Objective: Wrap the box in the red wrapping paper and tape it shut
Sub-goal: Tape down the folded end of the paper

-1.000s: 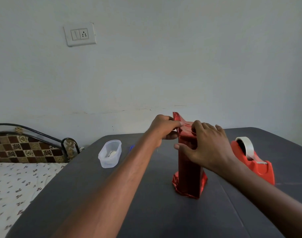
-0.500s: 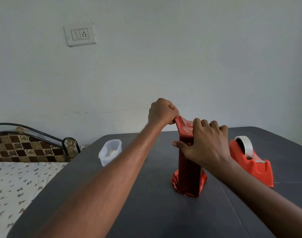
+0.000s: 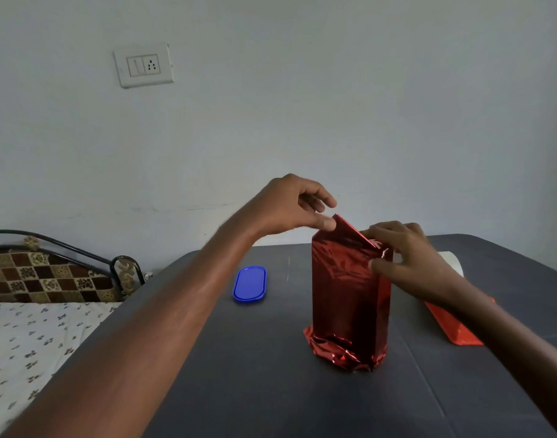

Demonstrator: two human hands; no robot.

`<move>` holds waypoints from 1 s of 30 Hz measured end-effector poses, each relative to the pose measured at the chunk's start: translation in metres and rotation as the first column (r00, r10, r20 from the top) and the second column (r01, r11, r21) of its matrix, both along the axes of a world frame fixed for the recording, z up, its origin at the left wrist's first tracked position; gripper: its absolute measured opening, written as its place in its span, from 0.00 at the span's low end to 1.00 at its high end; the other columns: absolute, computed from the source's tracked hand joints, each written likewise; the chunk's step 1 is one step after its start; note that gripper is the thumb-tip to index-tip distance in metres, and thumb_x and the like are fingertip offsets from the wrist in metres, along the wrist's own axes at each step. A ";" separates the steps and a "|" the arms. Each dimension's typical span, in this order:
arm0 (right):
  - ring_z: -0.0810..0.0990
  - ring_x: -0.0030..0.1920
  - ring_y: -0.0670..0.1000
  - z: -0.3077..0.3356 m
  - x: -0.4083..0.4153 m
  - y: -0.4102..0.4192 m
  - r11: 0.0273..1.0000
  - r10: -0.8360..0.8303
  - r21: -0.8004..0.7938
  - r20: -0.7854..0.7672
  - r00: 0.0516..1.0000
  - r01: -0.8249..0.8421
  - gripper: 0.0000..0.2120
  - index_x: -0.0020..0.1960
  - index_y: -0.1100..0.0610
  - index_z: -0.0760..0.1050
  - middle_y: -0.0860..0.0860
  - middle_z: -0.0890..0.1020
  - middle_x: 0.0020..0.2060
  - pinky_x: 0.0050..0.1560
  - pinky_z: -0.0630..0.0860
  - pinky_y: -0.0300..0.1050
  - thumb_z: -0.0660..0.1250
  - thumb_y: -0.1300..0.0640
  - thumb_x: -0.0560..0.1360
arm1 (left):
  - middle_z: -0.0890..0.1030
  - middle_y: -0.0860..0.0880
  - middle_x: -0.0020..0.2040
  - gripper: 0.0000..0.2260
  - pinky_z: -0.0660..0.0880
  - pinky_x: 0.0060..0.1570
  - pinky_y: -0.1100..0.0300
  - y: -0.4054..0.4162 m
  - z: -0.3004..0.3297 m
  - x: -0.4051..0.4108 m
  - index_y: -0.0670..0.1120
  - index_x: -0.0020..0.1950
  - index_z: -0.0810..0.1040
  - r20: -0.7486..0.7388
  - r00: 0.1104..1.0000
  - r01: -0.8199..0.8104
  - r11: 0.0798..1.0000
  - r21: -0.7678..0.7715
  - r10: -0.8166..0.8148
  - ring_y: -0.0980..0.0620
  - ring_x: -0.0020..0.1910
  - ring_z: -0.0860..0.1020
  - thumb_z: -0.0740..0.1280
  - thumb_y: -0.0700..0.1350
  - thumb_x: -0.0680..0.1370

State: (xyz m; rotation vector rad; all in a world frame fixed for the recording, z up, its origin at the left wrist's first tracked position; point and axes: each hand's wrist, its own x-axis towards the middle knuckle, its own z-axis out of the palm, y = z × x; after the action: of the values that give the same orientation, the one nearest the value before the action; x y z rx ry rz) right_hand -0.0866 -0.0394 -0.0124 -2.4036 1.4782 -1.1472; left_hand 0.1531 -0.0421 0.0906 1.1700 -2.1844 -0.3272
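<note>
Red-wrapped box (image 3: 350, 298) upright, left hand (image 3: 294, 205) pinching its top flap, right hand (image 3: 407, 257) gripping the edge (dispenser (image 3: 454, 324) half hidden).

Shiny red wrapping paper (image 3: 350, 289), blue lid (image 3: 249, 283) — dark grey table (image 3: 271, 390)

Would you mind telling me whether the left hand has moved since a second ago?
Yes. The left hand has risen from beside the top of the upright red foil-wrapped box, lifting the paper flap, and now shows against the wall above the table's far edge.

head-worn view, forward and down, close over table (image 3: 271, 390)
</note>
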 end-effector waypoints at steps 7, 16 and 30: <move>0.81 0.53 0.53 0.014 -0.007 -0.005 0.956 0.210 0.170 0.181 0.961 -0.241 0.22 0.54 0.40 0.81 0.51 0.82 0.51 0.55 0.78 0.61 0.66 0.59 0.64 | 0.86 0.52 0.41 0.04 0.78 0.49 0.65 0.000 -0.018 -0.019 0.47 0.46 0.87 -0.163 0.984 0.055 0.993 -0.102 -0.071 0.56 0.43 0.84 0.77 0.43 0.73; 0.81 0.54 0.54 0.022 -0.011 -0.007 0.911 0.289 0.245 0.199 0.937 -0.333 0.23 0.59 0.54 0.80 0.52 0.83 0.49 0.62 0.76 0.60 0.65 0.62 0.65 | 0.86 0.48 0.41 0.04 0.80 0.52 0.53 -0.012 -0.013 -0.029 0.42 0.46 0.85 -0.265 0.964 0.004 1.000 -0.020 -0.009 0.53 0.43 0.84 0.73 0.43 0.76; 0.79 0.45 0.47 0.019 -0.010 -0.009 0.897 0.303 0.246 0.261 0.917 -0.366 0.19 0.55 0.56 0.81 0.52 0.82 0.42 0.51 0.74 0.45 0.64 0.61 0.66 | 0.86 0.51 0.40 0.03 0.80 0.52 0.56 0.002 -0.032 -0.025 0.47 0.45 0.87 -0.273 0.957 0.079 0.994 -0.076 -0.097 0.53 0.44 0.84 0.77 0.45 0.72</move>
State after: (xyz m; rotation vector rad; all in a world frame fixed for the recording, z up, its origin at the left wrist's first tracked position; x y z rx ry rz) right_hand -0.0965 -0.0489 0.0065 -2.1429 1.0270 -0.9932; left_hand 0.1282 -0.0399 0.0588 0.9322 -1.9889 -0.4281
